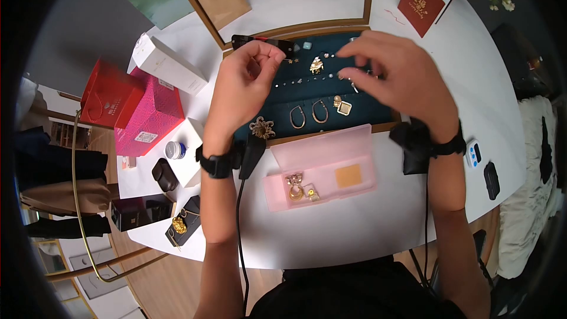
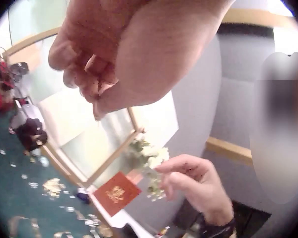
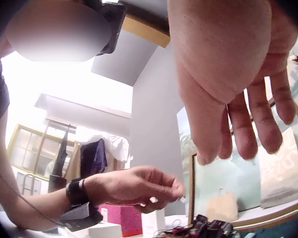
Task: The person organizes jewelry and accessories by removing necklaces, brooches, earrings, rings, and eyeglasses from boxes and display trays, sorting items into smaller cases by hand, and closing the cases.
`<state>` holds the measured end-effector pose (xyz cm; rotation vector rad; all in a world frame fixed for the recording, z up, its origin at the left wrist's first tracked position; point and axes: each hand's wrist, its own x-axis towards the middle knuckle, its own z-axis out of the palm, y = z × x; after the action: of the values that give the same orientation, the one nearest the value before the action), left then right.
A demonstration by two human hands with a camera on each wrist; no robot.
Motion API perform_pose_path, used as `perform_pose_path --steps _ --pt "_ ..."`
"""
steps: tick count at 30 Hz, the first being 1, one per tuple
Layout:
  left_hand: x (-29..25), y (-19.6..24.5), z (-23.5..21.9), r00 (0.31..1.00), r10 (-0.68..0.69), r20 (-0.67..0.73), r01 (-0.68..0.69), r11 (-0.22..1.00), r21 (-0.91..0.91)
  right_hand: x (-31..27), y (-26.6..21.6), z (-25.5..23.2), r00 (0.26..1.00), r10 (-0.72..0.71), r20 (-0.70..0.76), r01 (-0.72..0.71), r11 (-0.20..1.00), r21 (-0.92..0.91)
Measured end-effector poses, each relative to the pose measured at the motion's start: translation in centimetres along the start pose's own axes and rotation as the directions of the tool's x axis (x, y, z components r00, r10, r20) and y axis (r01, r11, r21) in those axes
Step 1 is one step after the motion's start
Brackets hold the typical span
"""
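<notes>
My left hand [image 1: 245,85] is raised over the left part of a teal-lined jewelry box [image 1: 277,109], thumb and index fingertips pinched together. A tiny thin piece shows at those fingertips in both wrist views; I cannot tell its kind. My right hand [image 1: 401,74] hovers over the box's right side, fingers apart and loosely bent, holding nothing. Between the hands lie a gold leaf-like piece [image 1: 317,65] and a row of small studs. Nearer the front are two hoop earrings [image 1: 320,111] and a square gold-framed pendant [image 1: 343,107]. A flower-shaped brooch [image 1: 261,127] sits at the front left corner.
An open pink case [image 1: 322,183] with several jewelry pieces stands before the box, whose glass lid [image 1: 283,9] is raised behind. Left are a red bag [image 1: 109,94], a pink box [image 1: 150,112] and a white box [image 1: 168,62]. A red booklet [image 1: 420,3] stands back right.
</notes>
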<state>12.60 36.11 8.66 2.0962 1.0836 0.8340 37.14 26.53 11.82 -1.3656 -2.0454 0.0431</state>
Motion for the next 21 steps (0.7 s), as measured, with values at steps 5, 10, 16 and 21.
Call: perform_pose_path --steps 5,10,16,21 --pt "-1.5 4.4 -0.3 0.989 -0.091 0.117 0.136 0.871 -0.472 0.1 -2.3 1.1 0.98 -0.151 -0.13 0.156 0.987 0.029" --pt "-1.7 4.5 -0.5 0.97 -0.081 0.23 0.202 0.798 -0.568 0.1 -2.5 1.6 0.952 -0.249 -0.181 0.238 0.968 -0.078" --pt "-1.7 4.7 -0.5 0.953 -0.094 0.288 0.257 0.757 -0.601 0.2 -2.5 1.5 0.939 -0.24 -0.247 0.205 0.965 -0.161" --pt "-1.7 4.7 -0.2 0.947 -0.081 0.311 0.26 0.761 -0.594 0.2 -2.2 1.6 0.927 -0.282 -0.245 0.245 0.954 -0.174"
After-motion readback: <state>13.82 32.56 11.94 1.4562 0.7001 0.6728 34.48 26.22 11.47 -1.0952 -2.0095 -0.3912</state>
